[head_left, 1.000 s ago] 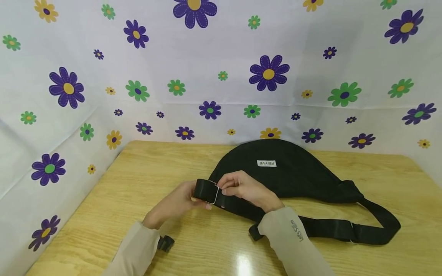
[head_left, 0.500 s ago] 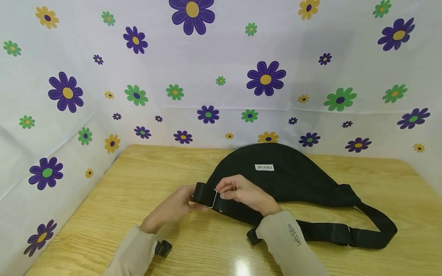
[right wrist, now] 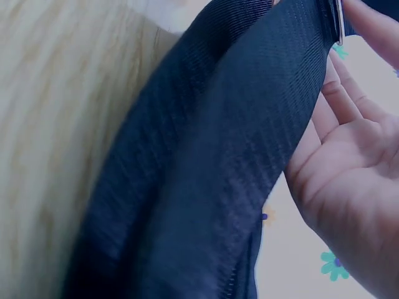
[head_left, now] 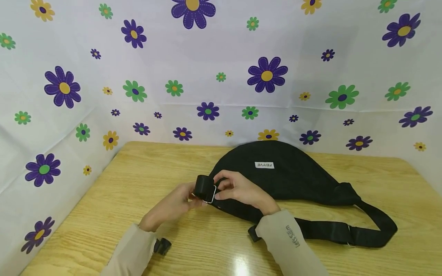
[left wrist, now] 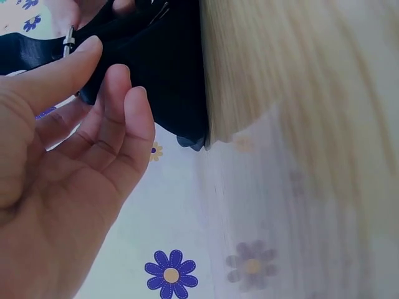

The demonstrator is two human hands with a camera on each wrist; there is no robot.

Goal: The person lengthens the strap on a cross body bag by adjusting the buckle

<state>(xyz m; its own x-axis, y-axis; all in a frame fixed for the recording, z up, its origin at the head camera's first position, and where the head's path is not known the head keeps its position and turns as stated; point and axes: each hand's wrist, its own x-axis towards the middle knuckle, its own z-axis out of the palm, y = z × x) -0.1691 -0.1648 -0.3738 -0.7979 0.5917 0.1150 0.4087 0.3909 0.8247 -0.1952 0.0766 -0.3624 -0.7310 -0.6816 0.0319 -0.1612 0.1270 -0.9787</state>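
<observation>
A black waist bag (head_left: 293,172) with a white label lies on the wooden table in the head view. My left hand (head_left: 174,205) holds a looped piece of its black strap (head_left: 203,187) at the bag's left end, thumb and fingers around the webbing. At the loop's right side is a silver metal slider buckle (head_left: 214,193). My right hand (head_left: 243,191) pinches at that buckle with thumb and index finger. In the left wrist view the buckle (left wrist: 68,41) shows edge-on beside the left thumb. The right wrist view shows two layers of strap (right wrist: 243,124) running up to the right fingers.
The far strap (head_left: 371,236) bends round on the table at right, with another metal slider (head_left: 349,234). Small black pieces sit by the left cuff (head_left: 162,246) and right cuff (head_left: 253,233). A flower-printed cloth (head_left: 221,90) stands behind the wooden table (head_left: 138,168).
My right fingers have shifted left, closer to the metal slider, and less webbing shows between them. The loop in my left hand has turned more upright. The bag has stayed in place.
</observation>
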